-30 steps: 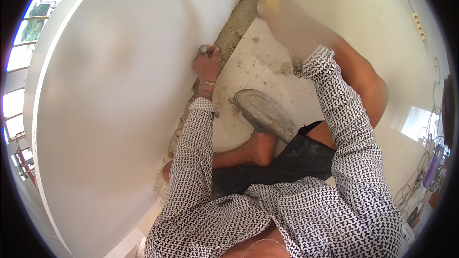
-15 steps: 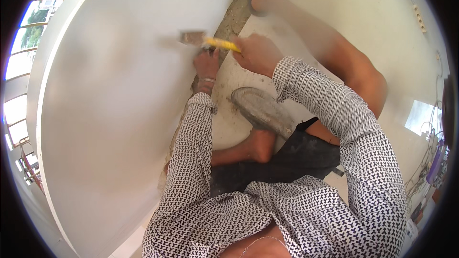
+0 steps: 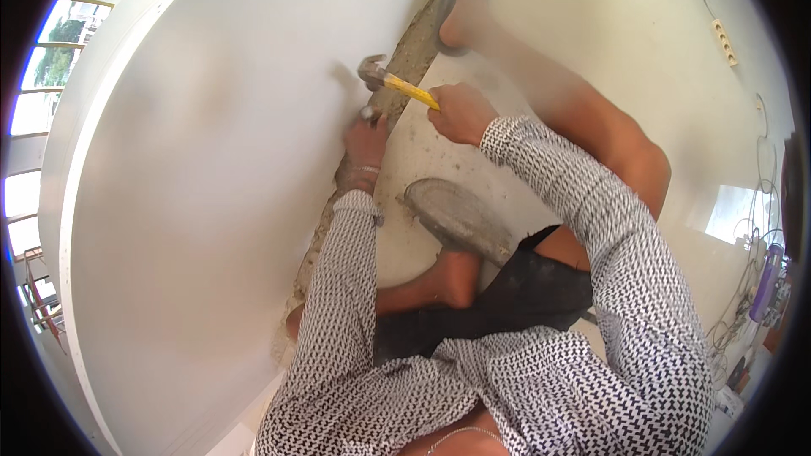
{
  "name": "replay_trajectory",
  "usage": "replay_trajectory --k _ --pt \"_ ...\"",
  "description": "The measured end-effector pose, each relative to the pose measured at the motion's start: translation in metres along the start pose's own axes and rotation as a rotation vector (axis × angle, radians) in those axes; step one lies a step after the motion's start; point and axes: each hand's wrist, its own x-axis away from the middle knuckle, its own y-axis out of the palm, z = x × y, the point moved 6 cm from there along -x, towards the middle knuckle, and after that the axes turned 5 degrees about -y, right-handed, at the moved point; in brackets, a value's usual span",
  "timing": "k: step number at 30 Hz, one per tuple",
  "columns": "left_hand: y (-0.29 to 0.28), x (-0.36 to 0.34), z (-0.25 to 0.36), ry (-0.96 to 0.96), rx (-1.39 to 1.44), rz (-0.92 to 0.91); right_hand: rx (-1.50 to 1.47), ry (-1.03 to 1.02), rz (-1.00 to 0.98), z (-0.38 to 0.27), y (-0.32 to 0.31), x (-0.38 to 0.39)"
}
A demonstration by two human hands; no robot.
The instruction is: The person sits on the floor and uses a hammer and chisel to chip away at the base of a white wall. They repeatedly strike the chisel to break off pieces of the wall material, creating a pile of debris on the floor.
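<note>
My right hand (image 3: 463, 112) is closed around the yellow handle of a claw hammer (image 3: 411, 91). The hammer's dull metal head hangs above the rough strip at the foot of the wall, apart from my left hand. My left hand (image 3: 366, 142) is down at that strip, its fingers wrapped round what looks like a metal chisel (image 3: 367, 112). Only the chisel's blunt top end shows; the fingers hide its lower part. The chipped concrete strip (image 3: 411, 46) runs along the wall's base, with crumbs scattered beside it.
A smooth white wall (image 3: 194, 186) rises on the left. My sandalled feet and bent legs rest on the pale floor (image 3: 405, 241), one grey sandal (image 3: 460, 215) close to the left forearm. At the right lie a white power strip (image 3: 724, 42), tangled cables and a purple-handled object (image 3: 766, 283).
The hammer's head has shifted right, away from the wall, and its handle now slants more. My right hand is slightly lower and further right. My left hand keeps its hold at the strip.
</note>
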Motion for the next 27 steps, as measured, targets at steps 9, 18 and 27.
replay_trajectory --k 9,18,27 --pt "-0.014 -0.007 -0.007 -0.101 0.002 -0.021 -0.320 -0.111 0.241 -0.095 -0.080 0.007" --pt "-0.041 0.009 -0.007 -0.206 0.539 -0.065 -0.026 0.006 0.183 -0.012 -0.040 0.032" --pt "-0.011 -0.016 0.024 -0.201 0.638 -0.061 -0.809 0.377 0.349 -0.016 -0.104 0.024"
